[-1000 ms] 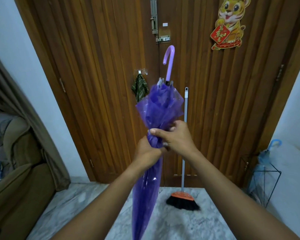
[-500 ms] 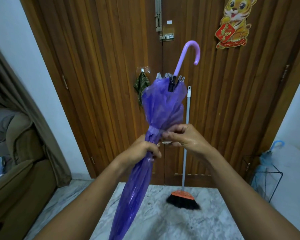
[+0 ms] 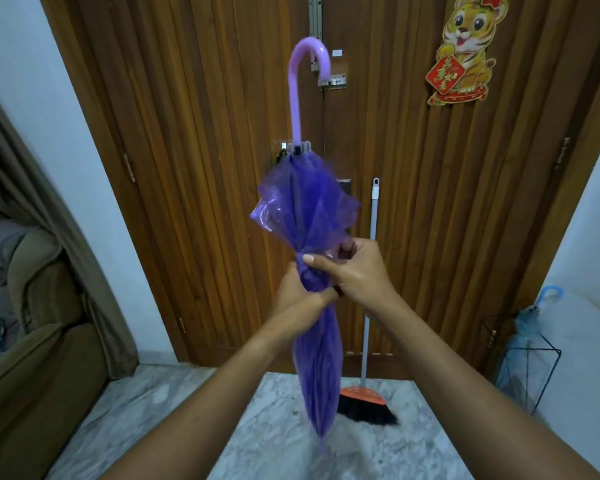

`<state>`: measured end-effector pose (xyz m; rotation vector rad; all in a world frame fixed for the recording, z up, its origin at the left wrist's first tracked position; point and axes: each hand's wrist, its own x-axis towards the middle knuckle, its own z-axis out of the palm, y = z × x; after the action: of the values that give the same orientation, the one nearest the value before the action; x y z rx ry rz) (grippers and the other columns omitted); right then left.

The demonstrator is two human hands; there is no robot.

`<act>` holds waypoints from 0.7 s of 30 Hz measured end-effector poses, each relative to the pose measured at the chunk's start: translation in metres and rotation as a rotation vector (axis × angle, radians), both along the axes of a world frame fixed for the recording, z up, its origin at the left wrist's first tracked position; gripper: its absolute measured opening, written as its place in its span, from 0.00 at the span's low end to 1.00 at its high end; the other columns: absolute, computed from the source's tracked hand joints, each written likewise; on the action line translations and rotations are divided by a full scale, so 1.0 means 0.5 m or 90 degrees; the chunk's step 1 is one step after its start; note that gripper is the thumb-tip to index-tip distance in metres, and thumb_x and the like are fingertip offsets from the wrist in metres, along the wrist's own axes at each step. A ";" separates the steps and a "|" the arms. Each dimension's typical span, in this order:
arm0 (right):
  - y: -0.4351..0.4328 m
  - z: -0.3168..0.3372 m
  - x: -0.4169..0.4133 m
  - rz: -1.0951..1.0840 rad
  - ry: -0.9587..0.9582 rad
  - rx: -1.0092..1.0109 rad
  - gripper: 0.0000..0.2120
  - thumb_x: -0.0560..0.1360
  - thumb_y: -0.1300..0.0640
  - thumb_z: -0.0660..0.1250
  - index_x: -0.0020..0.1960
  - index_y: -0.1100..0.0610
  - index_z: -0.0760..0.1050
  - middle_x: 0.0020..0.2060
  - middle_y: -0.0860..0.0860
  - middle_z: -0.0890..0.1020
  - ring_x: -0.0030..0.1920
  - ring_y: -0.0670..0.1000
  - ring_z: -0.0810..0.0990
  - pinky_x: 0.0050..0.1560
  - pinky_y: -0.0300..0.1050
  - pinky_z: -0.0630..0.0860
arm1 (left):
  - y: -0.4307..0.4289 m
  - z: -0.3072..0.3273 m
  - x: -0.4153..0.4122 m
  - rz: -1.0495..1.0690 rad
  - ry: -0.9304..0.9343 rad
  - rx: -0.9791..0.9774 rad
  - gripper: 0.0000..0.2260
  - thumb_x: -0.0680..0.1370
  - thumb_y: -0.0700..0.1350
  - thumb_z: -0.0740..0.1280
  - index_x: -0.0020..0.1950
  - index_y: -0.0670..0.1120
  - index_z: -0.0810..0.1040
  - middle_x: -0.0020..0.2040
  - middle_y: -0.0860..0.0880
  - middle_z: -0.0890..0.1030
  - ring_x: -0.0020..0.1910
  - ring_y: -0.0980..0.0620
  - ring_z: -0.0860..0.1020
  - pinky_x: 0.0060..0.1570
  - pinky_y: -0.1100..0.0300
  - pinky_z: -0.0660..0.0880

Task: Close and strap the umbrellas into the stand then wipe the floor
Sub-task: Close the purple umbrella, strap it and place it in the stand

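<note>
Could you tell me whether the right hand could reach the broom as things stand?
Probably not yet: the right hand is busy gripping the umbrella, and the broom stands behind it against the door.

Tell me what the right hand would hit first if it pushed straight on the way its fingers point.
The right hand points left, so it would press straight into the purple umbrella it grips; depth is uncertain.
</note>
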<state>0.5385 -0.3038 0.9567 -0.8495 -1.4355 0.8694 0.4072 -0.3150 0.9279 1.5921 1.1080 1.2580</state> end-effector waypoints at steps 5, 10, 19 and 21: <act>-0.006 0.009 -0.003 0.030 -0.059 -0.038 0.13 0.69 0.56 0.79 0.49 0.62 0.82 0.45 0.54 0.87 0.48 0.50 0.87 0.51 0.49 0.84 | 0.003 -0.001 0.006 0.157 -0.033 -0.007 0.17 0.71 0.37 0.69 0.58 0.49 0.77 0.45 0.48 0.84 0.38 0.55 0.83 0.37 0.58 0.81; 0.000 -0.006 0.019 0.053 0.002 -0.007 0.04 0.73 0.61 0.75 0.43 0.62 0.83 0.40 0.51 0.86 0.46 0.49 0.86 0.50 0.43 0.80 | 0.006 0.024 -0.010 0.054 -0.092 -0.089 0.12 0.61 0.33 0.64 0.38 0.47 0.79 0.28 0.49 0.75 0.27 0.51 0.72 0.28 0.57 0.69; -0.003 0.001 0.035 0.108 0.077 -0.054 0.07 0.72 0.63 0.75 0.48 0.66 0.83 0.43 0.55 0.87 0.48 0.51 0.86 0.50 0.41 0.80 | 0.024 0.020 -0.043 -0.376 -0.351 -0.320 0.21 0.54 0.47 0.73 0.40 0.43 0.69 0.26 0.49 0.65 0.21 0.53 0.65 0.29 0.60 0.68; -0.006 -0.001 0.035 0.113 0.131 -0.089 0.08 0.70 0.61 0.76 0.47 0.64 0.84 0.44 0.56 0.86 0.48 0.53 0.85 0.52 0.45 0.81 | 0.019 0.029 -0.044 -0.407 -0.344 -0.319 0.20 0.61 0.55 0.74 0.39 0.43 0.70 0.26 0.49 0.66 0.22 0.53 0.67 0.31 0.59 0.67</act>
<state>0.5559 -0.3067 0.9562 -0.7205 -1.2930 1.1688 0.3852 -0.3057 0.9424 1.0067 0.4519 0.8098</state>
